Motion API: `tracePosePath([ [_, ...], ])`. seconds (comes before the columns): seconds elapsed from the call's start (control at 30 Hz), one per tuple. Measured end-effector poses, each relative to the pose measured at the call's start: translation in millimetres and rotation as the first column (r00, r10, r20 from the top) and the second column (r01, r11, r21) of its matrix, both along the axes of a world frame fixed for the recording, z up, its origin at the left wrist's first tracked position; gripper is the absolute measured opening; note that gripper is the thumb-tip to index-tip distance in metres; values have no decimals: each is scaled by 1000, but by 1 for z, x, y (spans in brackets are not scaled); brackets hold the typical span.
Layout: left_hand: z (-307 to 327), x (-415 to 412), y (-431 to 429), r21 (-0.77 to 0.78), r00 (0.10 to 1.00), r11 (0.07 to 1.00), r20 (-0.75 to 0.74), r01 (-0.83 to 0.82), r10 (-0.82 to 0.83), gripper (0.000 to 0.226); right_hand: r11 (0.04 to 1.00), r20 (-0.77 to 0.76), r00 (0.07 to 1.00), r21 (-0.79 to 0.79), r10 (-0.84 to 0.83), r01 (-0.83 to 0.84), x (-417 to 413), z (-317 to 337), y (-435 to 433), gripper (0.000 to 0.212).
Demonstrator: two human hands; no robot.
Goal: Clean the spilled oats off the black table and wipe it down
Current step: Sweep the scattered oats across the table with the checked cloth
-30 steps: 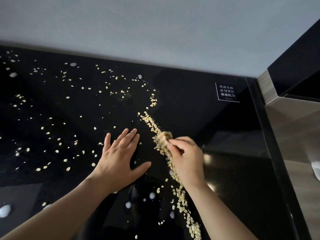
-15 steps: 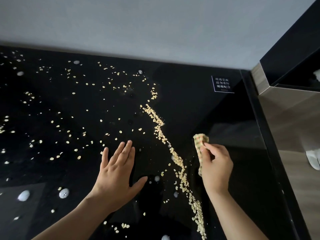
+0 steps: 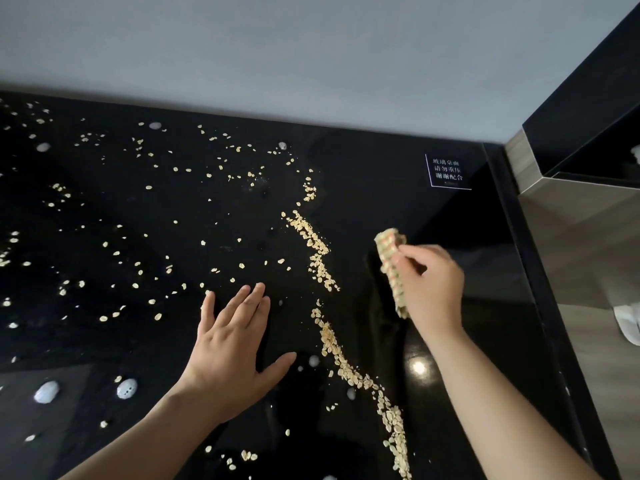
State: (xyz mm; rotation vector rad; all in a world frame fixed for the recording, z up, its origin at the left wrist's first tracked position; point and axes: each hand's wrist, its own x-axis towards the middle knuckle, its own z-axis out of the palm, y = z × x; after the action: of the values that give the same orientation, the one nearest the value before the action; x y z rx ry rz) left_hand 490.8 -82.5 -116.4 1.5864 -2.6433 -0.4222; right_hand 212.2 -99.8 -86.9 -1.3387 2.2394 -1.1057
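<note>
Oats [image 3: 322, 268] lie in a long ridge down the black table [image 3: 381, 188], with loose flakes scattered widely to the left of that ridge. Just left of the ridge the left hand [image 3: 228, 355] rests flat on the glossy top, fingers straight, thumb spread, holding nothing. Right of the ridge the right hand [image 3: 427, 289] pinches a folded checked cloth [image 3: 389, 251] (slightly blurred), fingers curled round it. Farther right of the ridge sits a white-lettered label [image 3: 447, 171].

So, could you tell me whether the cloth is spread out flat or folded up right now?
Folded. The checked cloth shows as a narrow, thick strip gripped in the right hand, not a flat sheet.
</note>
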Motion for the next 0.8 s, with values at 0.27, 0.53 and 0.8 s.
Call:
tracePosePath([
  [0.27,-2,-2,0,-13,1000,1000,-8,-27,27,86,981,-50,982,47,-184,186,-25,-30,-53,17],
  [0.53,-2,-2,-1,-16,1000,999,-8,-29,29,85,969,34,974,105,222,-225,38,-22,-25,16],
  [0.8,-1,-1,-3,-11,1000,1000,7,-20,20,85,994,-1,994,26,-107,107,-6,-6,28,18],
])
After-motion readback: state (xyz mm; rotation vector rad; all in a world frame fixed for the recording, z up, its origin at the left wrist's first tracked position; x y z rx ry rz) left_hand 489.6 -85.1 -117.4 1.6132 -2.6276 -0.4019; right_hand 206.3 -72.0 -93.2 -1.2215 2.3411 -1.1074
